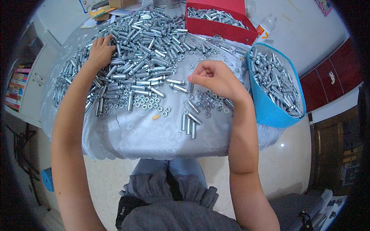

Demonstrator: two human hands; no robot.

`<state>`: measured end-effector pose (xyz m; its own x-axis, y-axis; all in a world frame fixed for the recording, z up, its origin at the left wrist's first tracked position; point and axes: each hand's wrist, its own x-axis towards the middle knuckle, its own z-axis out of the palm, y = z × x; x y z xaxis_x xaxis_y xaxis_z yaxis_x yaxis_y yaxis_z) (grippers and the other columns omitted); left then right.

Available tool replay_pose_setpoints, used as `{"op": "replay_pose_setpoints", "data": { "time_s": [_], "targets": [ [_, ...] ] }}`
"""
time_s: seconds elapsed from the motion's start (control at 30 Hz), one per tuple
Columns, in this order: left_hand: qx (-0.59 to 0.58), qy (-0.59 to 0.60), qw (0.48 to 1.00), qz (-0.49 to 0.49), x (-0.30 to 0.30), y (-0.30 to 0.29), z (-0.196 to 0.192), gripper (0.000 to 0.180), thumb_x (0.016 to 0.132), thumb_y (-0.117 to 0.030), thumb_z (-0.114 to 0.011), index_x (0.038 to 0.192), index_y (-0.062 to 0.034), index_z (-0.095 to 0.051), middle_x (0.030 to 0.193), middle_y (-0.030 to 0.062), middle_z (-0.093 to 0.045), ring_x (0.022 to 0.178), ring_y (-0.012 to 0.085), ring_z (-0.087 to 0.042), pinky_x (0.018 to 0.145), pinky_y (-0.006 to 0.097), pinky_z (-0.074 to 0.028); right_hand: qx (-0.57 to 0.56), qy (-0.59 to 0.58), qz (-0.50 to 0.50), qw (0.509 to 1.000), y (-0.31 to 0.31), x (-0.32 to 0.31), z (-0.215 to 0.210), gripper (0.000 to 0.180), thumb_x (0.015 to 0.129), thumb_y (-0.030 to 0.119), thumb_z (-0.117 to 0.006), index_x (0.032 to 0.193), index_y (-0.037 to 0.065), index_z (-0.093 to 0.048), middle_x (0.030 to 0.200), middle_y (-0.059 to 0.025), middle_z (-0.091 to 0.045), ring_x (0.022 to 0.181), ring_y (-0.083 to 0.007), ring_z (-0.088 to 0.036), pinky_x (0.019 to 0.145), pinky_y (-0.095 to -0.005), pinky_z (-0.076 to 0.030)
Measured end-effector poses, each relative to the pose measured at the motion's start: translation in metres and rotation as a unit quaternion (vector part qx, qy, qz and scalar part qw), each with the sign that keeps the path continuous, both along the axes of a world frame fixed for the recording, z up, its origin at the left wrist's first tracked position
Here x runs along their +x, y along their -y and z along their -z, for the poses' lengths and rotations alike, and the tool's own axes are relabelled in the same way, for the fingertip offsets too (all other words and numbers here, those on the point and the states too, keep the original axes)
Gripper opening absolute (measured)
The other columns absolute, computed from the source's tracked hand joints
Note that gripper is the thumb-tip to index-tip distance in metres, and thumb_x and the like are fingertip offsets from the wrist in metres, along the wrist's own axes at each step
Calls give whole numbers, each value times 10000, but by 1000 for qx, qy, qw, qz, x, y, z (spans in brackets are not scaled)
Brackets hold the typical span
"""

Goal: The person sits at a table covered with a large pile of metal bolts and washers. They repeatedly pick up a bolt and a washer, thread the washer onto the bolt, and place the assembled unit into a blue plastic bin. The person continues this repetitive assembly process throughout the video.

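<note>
A big heap of silver metal sleeves and bolts [146,42] covers the far part of a round table with a grey cloth [154,134]. My left hand [101,52] reaches into the heap's left side, fingers curled among the pieces; I cannot tell whether it grips one. My right hand [216,79] hovers over a scatter of small nuts [208,101], its fingertips pinched on a short metal sleeve [191,87] that hangs down. A few sleeves [189,123] lie side by side near the front edge.
A blue bin [275,111] full of metal pieces stands at the table's right. A red box [223,27] with more pieces sits at the back, a plastic bottle [266,26] beside it. More nuts [148,103] and a small tan bit [156,117] lie mid-table. Shelves stand left.
</note>
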<state>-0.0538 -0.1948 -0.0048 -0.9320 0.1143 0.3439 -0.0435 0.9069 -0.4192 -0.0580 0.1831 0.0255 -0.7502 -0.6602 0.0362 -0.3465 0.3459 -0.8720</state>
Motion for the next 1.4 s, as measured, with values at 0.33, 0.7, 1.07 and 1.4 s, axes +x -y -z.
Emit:
{"op": "replay_pose_setpoints", "data": {
  "time_s": [0.33,0.7,1.07,1.4],
  "targets": [
    [61,52,991,-103,-10,-5,-1,284,762,-204,-539,1038,-233,-599,1213,80,-422,1123,307,-363,965,430,-246,-21,-3,5,1000,3,1,1,146,739,127,-667,732,15,-574,606,64,-498,548,0,-422,489,-159,-342],
    [20,159,983,-96,-12,-10,-12,415,779,-107,-464,1186,-185,-499,1236,152,-374,1164,335,-322,995,423,-222,-17,20,20,999,6,3,-2,140,736,114,-673,738,19,-571,605,68,-495,546,6,-415,484,-152,-336],
    [1,277,951,-136,-20,-21,-32,421,767,-202,-452,1182,-177,-515,1332,203,-252,1259,374,-172,1045,429,-109,-27,8,32,999,6,5,-6,148,737,126,-673,746,19,-571,614,66,-496,555,4,-418,486,-155,-333],
    [-17,215,976,33,-13,-4,-35,323,619,-94,-650,938,-145,-639,1041,93,-505,1090,274,-400,903,384,-345,-23,-5,18,1000,6,4,-4,164,743,145,-670,759,16,-570,626,51,-518,560,-4,-435,498,-159,-352]
  ]
}}
